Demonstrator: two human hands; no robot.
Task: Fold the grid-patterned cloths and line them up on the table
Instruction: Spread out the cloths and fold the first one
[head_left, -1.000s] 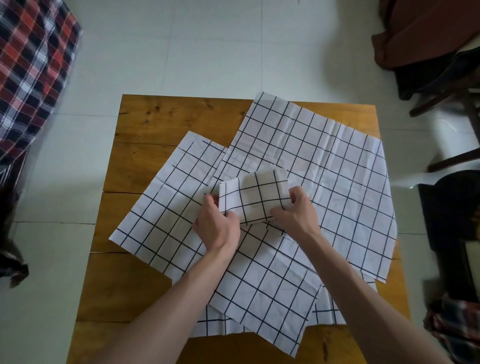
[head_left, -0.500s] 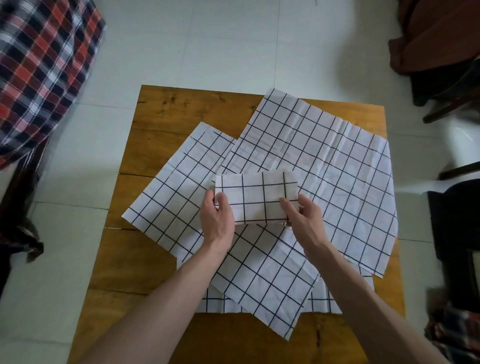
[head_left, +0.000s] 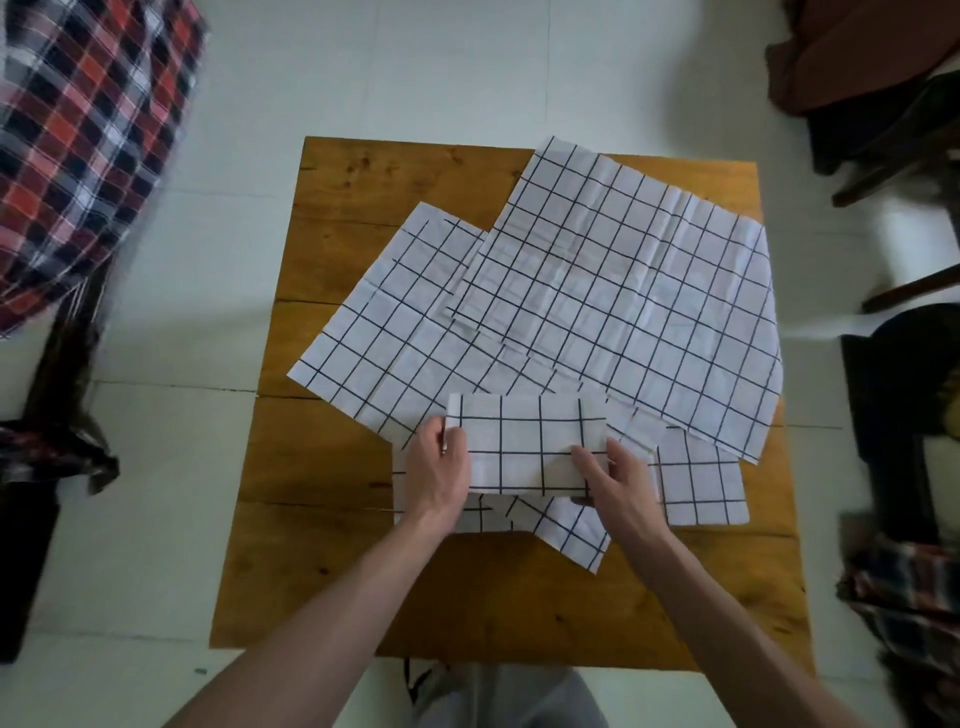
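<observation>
A person stands at a wooden bench (head_left: 363, 597). Both hands grip one folded grid cloth (head_left: 524, 447) by its ends, left hand (head_left: 439, 470) and right hand (head_left: 615, 480), held over the near middle. It looks like the first one folded. Several unfolded grid cloths (head_left: 613, 301) lie overlapping beyond, waiting; none are lined up.

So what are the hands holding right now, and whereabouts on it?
The folded cloth, held by both short ends: left hand grips its left end, right hand its lower right end.
</observation>
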